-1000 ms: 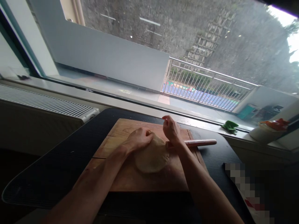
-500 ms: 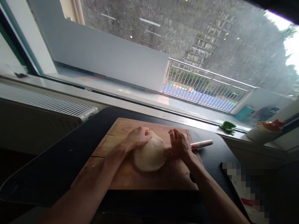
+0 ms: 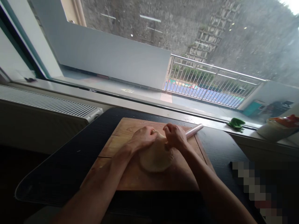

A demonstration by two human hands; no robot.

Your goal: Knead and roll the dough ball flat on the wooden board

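Observation:
A round, flat sheet of dough (image 3: 156, 159) lies on a wooden board (image 3: 182, 180). At its far left edge my left hand (image 3: 145, 137) is closed, fingers curled on the dough's rim; the fingertips are partly hidden. My right hand (image 3: 174, 135) is closed round a rolling pin (image 3: 194, 131), over the dough's far right edge. One end of the pin sticks out to the upper right, past the board's far edge. The pin's other end is hidden beneath the hand. Between my hands the dough's far edge looks drawn up, and its right edge is wrinkled.
The board rests on a dark table (image 3: 58, 165) beneath a window. On the sill (image 3: 168, 112) are green leaves (image 3: 235, 124) and a pale container (image 3: 272, 129) with something orange on top. A white radiator (image 3: 56, 104) stands at the left.
My right hand has moved left with the rolling pin, onto the dough's edge, and the pin slants more steeply. My left hand stays at the far left rim. The view has shifted slightly.

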